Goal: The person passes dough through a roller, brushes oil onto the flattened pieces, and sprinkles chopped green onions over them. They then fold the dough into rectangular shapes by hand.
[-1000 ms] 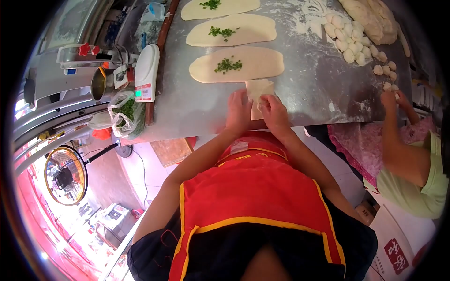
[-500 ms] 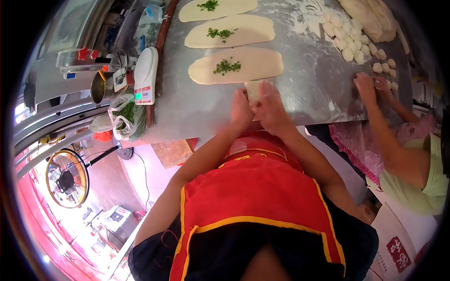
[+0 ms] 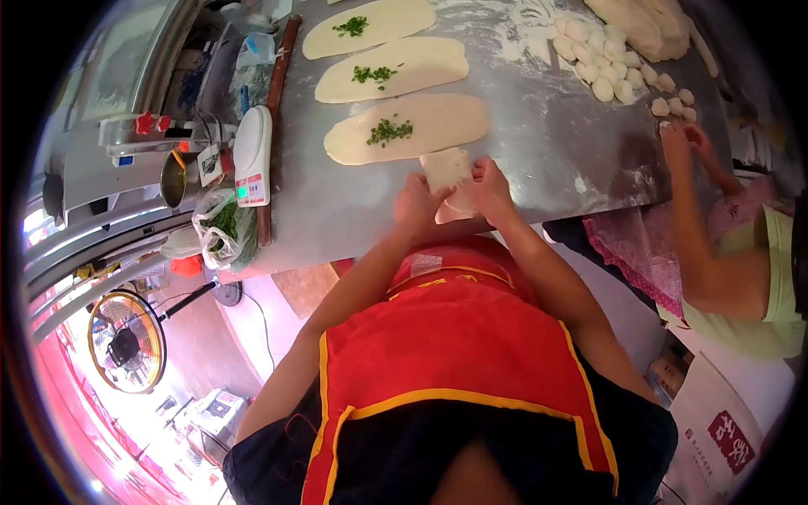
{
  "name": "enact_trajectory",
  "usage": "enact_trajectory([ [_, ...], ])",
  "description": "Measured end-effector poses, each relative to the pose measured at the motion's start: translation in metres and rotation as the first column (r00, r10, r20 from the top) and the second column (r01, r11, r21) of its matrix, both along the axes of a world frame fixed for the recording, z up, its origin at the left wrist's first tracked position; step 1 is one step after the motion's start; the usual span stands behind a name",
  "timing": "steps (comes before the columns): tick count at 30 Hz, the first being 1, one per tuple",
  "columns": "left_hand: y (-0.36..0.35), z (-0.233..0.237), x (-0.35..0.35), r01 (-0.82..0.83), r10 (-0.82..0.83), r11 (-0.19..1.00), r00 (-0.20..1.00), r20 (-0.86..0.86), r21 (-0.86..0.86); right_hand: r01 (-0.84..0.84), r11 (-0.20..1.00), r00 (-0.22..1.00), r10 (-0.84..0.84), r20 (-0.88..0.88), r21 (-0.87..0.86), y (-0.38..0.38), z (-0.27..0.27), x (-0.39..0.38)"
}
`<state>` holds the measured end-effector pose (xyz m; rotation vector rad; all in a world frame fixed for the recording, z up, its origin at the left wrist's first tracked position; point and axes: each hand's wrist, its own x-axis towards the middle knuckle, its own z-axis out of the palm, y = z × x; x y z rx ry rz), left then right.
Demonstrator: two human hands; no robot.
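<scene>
My left hand point(image 3: 415, 204) and my right hand point(image 3: 483, 190) together hold a folded strip of pale dough point(image 3: 446, 171) at the near edge of the steel table point(image 3: 539, 143). The dough lies between the two hands, part of it under my fingers. Just beyond it lies a long flat dough oval point(image 3: 408, 128) topped with chopped green onion. Two more topped ovals, one point(image 3: 392, 69) and another point(image 3: 370, 25), lie farther back.
Several small dough balls point(image 3: 602, 71) and a big dough lump point(image 3: 644, 25) sit at the far right, where another person's hands point(image 3: 686, 139) work. A white scale point(image 3: 252, 156), a metal cup point(image 3: 174, 178) and a bag of greens point(image 3: 223, 223) stand left of the table.
My hands have parted and drawn back toward the table edge, uncovering the folded dough. The other person's hands shifted along the row of dough balls.
</scene>
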<state>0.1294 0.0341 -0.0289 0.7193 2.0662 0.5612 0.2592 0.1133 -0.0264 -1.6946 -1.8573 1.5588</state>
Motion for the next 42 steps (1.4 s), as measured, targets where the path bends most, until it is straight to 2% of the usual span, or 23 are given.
enact_trajectory([
  [1, 0.005, -0.002, -0.006, 0.017, -0.013, 0.999, 0.996, 0.083, -0.039, 0.025, 0.994, 0.999, -0.02, 0.046, -0.102, 0.009, -0.001, -0.005],
  [2, 0.007, -0.004, -0.01, 0.034, -0.02, 0.996, 0.986, 0.165, -0.08, 0.056, 0.991, 0.997, -0.063, -0.055, -0.125, 0.012, -0.037, -0.004],
  [5, 0.001, -0.022, -0.015, -0.098, 0.048, 0.993, 0.834, 0.549, 0.061, -0.085, 0.886, 0.957, -0.055, -0.285, -0.456, 0.026, -0.028, 0.003],
  [8, -0.008, -0.013, -0.009, 0.03, -0.109, 0.981, 0.903, 0.416, 0.193, -0.14, 0.924, 0.948, 0.021, -0.318, -0.355, 0.02, 0.0, 0.015],
  [11, -0.007, 0.008, 0.004, -0.036, -0.174, 0.938, 0.812, 0.557, 0.345, -0.207, 0.95, 0.92, 0.109, -0.376, -0.232, 0.012, -0.006, 0.032],
  [14, 0.012, 0.017, 0.001, 0.098, -0.243, 0.953, 0.814, 0.528, 0.287, -0.169, 0.916, 0.891, -0.016, -0.454, -0.364, 0.017, -0.006, 0.044],
  [17, 0.042, 0.005, 0.001, 0.211, -0.419, 0.887, 0.741, 0.525, 0.412, -0.034, 0.881, 0.825, -0.241, -0.511, -0.471, 0.03, -0.005, 0.06],
  [18, 0.056, 0.01, 0.004, 0.248, -0.463, 0.865, 0.729, 0.505, 0.436, -0.02, 0.913, 0.794, -0.232, -0.562, -0.407, 0.039, -0.001, 0.067],
  [19, 0.073, 0.015, 0.01, 0.284, -0.506, 0.841, 0.714, 0.484, 0.46, 0.064, 0.944, 0.836, -0.228, -0.5, -0.324, 0.047, 0.004, 0.076],
  [21, 0.107, 0.024, 0.023, 0.363, -0.588, 0.784, 0.695, 0.414, 0.504, 0.091, 0.974, 0.866, -0.18, -0.466, -0.207, 0.065, 0.038, 0.091],
  [22, 0.124, 0.025, 0.031, 0.406, -0.626, 0.75, 0.689, 0.364, 0.521, 0.177, 0.981, 0.83, -0.194, -0.523, -0.083, 0.069, 0.033, 0.097],
  [25, 0.154, 0.022, 0.055, 0.508, -0.704, 0.644, 0.687, 0.183, 0.572, 0.314, 0.929, 0.827, -0.166, -0.537, 0.197, 0.076, 0.024, 0.12],
  [26, 0.159, 0.019, 0.062, 0.535, -0.717, 0.61, 0.687, 0.118, 0.585, 0.186, 0.904, 0.943, -0.055, -0.327, 0.386, 0.077, 0.017, 0.134],
  [29, 0.15, -0.037, 0.076, 0.69, -0.735, 0.354, 0.623, -0.268, 0.631, 0.119, 0.894, 0.987, -0.059, -0.152, 0.432, 0.044, -0.014, 0.139],
  [30, 0.141, -0.029, 0.076, 0.802, -0.815, 0.417, 0.538, -0.215, 0.428, 0.075, 0.821, 0.995, -0.023, -0.099, 0.565, 0.03, -0.024, 0.135],
  [31, 0.134, -0.037, 0.073, 0.795, -0.796, 0.348, 0.53, -0.292, 0.497, 0.025, 0.729, 0.999, 0.005, -0.042, 0.684, 0.018, -0.03, 0.129],
  [33, 0.113, -0.056, 0.065, 0.772, -0.736, 0.195, 0.523, -0.431, 0.605, -0.065, 0.669, 0.996, 0.083, 0.012, 0.741, 0.002, -0.025, 0.12],
  [35, 0.091, -0.055, 0.053, 0.821, -0.762, 0.212, 0.478, -0.437, 0.53, -0.078, 0.509, 0.996, 0.083, 0.041, 0.857, -0.016, -0.037, 0.109],
  [37, 0.077, -0.055, 0.036, 0.848, -0.787, 0.186, 0.431, -0.441, 0.497, -0.034, 0.536, 0.998, 0.069, -0.004, 0.843, -0.028, -0.031, 0.093],
  [38, 0.07, -0.046, 0.028, 0.859, -0.821, 0.234, 0.426, -0.381, 0.456, -0.008, 0.542, 0.997, 0.07, -0.035, 0.841, -0.032, -0.022, 0.084],
  [39, 0.064, -0.027, 0.018, 0.872, -0.842, 0.246, 0.409, -0.352, 0.423, 0.045, 0.64, 0.986, 0.093, -0.136, 0.767, -0.038, -0.009, 0.076],
  [41, 0.057, 0.013, -0.002, 0.894, -0.877, 0.271, 0.382, -0.292, 0.356, 0.018, 0.8, 0.972, 0.126, -0.197, 0.6, -0.048, 0.006, 0.066],
  [42, 0.058, 0.022, -0.012, 0.887, -0.896, 0.331, 0.402, -0.187, 0.321, 0.042, 0.83, 0.964, 0.112, -0.24, 0.556, -0.042, 0.02, 0.055],
])
